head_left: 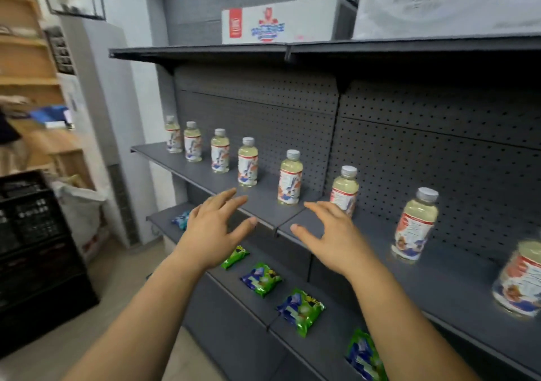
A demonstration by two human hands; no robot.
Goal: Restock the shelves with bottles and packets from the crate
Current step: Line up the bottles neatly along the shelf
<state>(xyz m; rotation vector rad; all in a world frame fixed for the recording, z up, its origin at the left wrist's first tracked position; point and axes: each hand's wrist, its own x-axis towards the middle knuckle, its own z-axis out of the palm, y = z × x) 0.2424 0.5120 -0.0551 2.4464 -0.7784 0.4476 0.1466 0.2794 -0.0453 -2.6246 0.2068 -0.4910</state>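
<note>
Grey pegboard shelving (380, 135) fills the right of a storeroom, with wooden racks far left and a white carton (278, 20) on the top shelf. Eight bottles (289, 178) of pale drink stand upright, well spaced, in a row along the middle shelf (292, 222); green and blue snack packets (301, 310) lie flat on the shelf below. Both hands hold nothing: the left hand (209, 231) and right hand (336, 234) hover over the middle shelf's front edge, fingers spread and relaxed. The bottles look rigid, moderately heavy and smooth, best gripped round the labelled body; the packets seem light, soft and crinkly, best pinched at an edge. A black crate (32, 234) stands near left; its contents cannot be made out.
</note>
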